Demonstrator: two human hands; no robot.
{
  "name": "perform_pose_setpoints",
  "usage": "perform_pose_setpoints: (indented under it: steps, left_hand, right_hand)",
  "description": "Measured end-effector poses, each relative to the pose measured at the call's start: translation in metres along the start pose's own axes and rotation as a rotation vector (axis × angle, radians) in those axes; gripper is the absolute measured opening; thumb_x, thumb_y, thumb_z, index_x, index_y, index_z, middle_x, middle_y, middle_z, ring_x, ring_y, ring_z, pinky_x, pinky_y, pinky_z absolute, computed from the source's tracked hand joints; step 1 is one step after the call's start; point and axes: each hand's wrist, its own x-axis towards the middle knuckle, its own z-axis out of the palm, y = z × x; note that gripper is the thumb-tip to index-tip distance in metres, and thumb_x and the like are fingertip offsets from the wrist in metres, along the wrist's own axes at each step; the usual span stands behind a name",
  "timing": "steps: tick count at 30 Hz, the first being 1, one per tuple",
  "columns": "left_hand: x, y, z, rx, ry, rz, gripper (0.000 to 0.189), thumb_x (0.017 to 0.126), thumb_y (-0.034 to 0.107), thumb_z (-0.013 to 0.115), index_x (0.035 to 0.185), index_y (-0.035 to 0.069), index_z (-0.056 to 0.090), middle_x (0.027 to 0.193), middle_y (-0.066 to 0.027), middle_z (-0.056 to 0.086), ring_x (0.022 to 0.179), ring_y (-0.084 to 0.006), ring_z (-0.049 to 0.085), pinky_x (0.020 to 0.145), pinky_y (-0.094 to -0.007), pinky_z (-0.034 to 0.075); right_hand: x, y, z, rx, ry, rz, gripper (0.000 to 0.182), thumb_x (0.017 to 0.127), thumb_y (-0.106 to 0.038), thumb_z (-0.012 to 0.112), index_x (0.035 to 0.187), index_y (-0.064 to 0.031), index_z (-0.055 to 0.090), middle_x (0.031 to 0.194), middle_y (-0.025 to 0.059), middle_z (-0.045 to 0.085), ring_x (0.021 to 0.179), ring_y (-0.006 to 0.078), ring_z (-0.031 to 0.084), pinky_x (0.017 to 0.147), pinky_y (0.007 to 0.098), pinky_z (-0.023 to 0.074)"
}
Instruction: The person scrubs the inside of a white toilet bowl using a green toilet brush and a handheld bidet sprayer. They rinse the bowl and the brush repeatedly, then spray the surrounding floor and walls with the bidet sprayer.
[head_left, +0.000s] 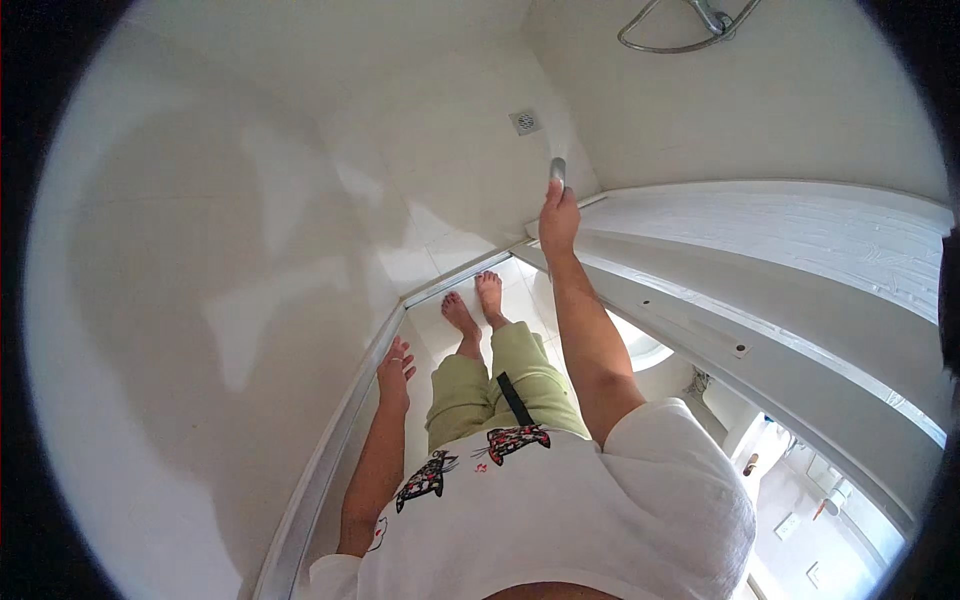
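My right hand (559, 221), arm stretched forward, is closed around a silver hand-held sprayer (558, 171). A pale, spreading spray leaves its tip towards the floor and wall, near the square floor drain (525, 122). Most of the sprayer's handle is hidden in my fist. My left hand (396, 367) hangs at my left with its fingers apart and nothing in it, beside the metal frame (360, 382) of the doorway. Whether it touches the frame I cannot tell. My bare feet (474, 304) stand on light tiles just behind the door track (459, 279).
A looped metal shower hose (675, 49) hangs on the far right wall. Close to my right arm stands a white-framed door panel (750, 232). Behind it show a rounded white fixture (646, 351) and a wall socket (787, 526). Shadows cover the left wall (172, 262).
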Motion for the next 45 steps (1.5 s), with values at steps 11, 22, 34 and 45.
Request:
perform_pose_setpoints:
  steps: [11,22,34,45]
  left_hand:
    - [0.001,0.002,0.004,-0.005,0.008,0.006,0.044,0.092,0.031,0.047,0.131,0.012,0.045,0.118,-0.0044,0.056,0.098,-0.0177,0.053,0.081,-0.0339,0.045]
    - [-0.002,0.009,0.002,-0.004,0.015,-0.024,0.043,0.092,0.029,0.048,0.132,0.014,0.044,0.12,-0.003,0.054,0.099,-0.0181,0.052,0.081,-0.0324,0.043]
    - [0.005,0.013,0.0,0.016,-0.016,-0.007,0.043,0.091,0.031,0.05,0.131,0.015,0.046,0.118,-0.0029,0.055,0.097,-0.0164,0.052,0.08,-0.0315,0.043]
    - [0.002,0.012,0.001,0.032,-0.027,-0.004,0.042,0.091,0.03,0.049,0.131,0.017,0.046,0.119,-0.0029,0.055,0.097,-0.0166,0.052,0.081,-0.0328,0.043]
  right_hand:
    - [0.012,0.002,-0.008,-0.133,0.002,0.059,0.06,0.092,-0.052,0.035,0.078,0.0018,0.057,0.073,0.0199,0.059,0.073,0.0366,0.059,0.066,0.0453,0.0435]
    - [0.0,-0.033,0.025,0.176,-0.174,-0.247,0.045,0.094,-0.041,0.041,0.077,-0.0013,0.053,0.057,0.0088,0.05,0.054,0.0201,0.051,0.053,0.0349,0.0414]
    - [-0.065,-0.058,0.029,0.054,-0.572,-0.461,0.042,0.092,-0.041,0.044,0.085,0.0002,0.052,0.068,0.0231,0.057,0.071,0.0429,0.057,0.063,0.0479,0.0435]
    - [-0.065,-0.058,0.041,0.041,-0.409,-0.418,0.039,0.09,-0.04,0.048,0.092,-0.0008,0.052,0.07,0.0237,0.058,0.07,0.0427,0.058,0.062,0.0496,0.0445]
